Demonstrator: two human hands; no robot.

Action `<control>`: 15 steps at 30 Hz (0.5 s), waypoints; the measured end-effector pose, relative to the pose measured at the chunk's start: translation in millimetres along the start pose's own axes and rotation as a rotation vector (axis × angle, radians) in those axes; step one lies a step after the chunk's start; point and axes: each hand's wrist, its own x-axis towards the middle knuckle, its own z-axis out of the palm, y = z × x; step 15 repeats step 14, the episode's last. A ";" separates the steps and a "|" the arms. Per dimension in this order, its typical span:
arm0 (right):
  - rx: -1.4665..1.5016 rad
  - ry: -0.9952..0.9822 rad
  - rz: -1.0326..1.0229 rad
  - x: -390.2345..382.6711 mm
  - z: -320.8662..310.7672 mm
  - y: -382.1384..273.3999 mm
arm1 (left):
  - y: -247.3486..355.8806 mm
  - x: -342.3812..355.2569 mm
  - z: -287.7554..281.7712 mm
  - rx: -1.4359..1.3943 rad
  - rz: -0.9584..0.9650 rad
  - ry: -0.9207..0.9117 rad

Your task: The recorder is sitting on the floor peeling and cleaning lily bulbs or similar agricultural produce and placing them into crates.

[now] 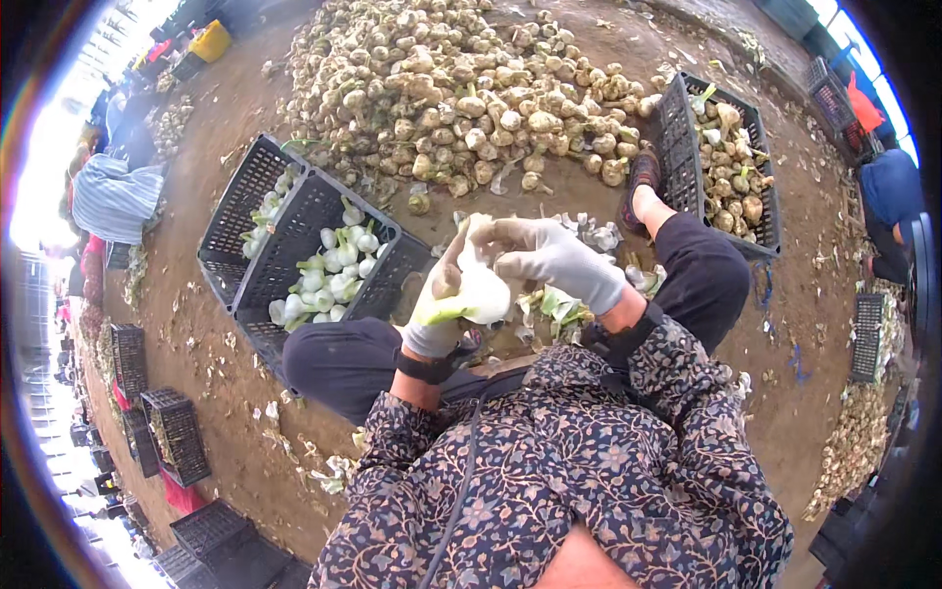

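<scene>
A clean white garlic bulb (485,294) with a greenish stem end sits in my left hand (437,306), whose gloved fingers are closed around it. My right hand (561,257), also in a pale glove, bends over the bulb from the right. Its fingertips pinch together at the bulb's upper end, on what looks like a pale strip of skin; the exact contact is partly hidden. Peeled skins and leafy trimmings (561,312) lie on the ground just beyond my lap, between my bent legs.
A large heap of unpeeled garlic (432,98) spreads ahead. To the left, a black crate (383,221) holds white bulbs, beside another crate (235,211). A crate of dirty bulbs (680,147) stands right, by my foot. Other people (116,191) sit farther off.
</scene>
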 end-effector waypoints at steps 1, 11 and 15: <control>0.000 -0.008 -0.070 1.4 0.5 2.8 | 0.3 -0.6 3.5 0.126 0.055 0.013; -0.586 0.301 -0.355 -18.6 14.1 -12.3 | 15.9 11.4 3.7 0.364 0.067 0.164; -0.902 0.316 -0.354 -10.7 29.7 -30.1 | 16.2 31.5 1.8 0.417 0.007 0.209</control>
